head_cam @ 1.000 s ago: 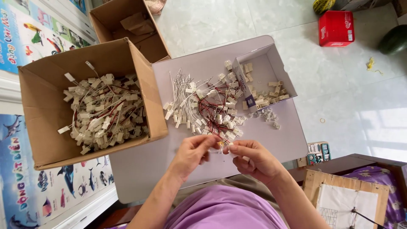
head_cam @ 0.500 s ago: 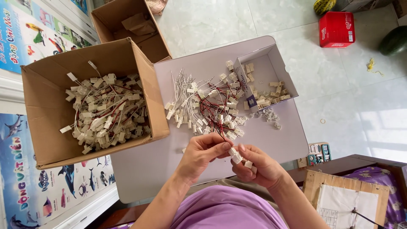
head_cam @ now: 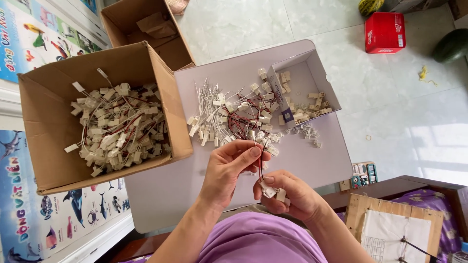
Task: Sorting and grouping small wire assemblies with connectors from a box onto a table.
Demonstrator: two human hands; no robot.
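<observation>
Pulling back from the pile on the surface, both hands now work near the lap: the right hand clenches a white connector, the left hand pinches its wire taut above, so fitting seems underway.

Pale lilac board with a heap of wired white connectors, a small open white box, loose connector housings.

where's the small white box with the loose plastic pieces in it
In the head view, the small white box sits at the far right of the grey board, just right of the wire pile, beyond both hands.
</observation>
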